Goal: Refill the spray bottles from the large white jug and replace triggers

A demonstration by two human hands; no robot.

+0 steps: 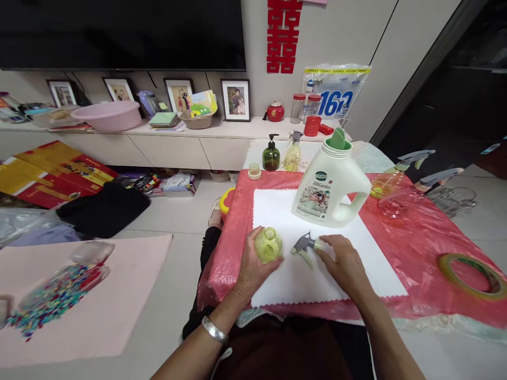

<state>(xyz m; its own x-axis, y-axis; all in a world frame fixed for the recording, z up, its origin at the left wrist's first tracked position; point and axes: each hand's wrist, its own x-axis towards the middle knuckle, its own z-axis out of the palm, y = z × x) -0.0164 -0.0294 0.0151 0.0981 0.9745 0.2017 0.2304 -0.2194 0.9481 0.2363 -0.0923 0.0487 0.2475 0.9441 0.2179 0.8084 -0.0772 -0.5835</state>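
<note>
My left hand (253,258) is wrapped around a clear yellow bottle (269,247) with an uncapped neck, over the left part of a white sheet (285,287). My right hand (344,264) has its thumb and fingers closed on a grey and pale-green spray nozzle (304,243), which lies low over the sheet with its head toward the bottle. Behind both hands stands a large white detergent jug (336,182), its green spout (338,139) uncovered. A pale cap (254,170) sits at the back left of the red-covered table (225,264).
Two spray bottles, a yellow one (386,182) and a pink one (400,203), stand at right, with a tape roll (473,275) nearer me. At the back are a green pump bottle (271,157) and another spray bottle (292,155). Colourful beads (51,301) lie on a pink sheet at left.
</note>
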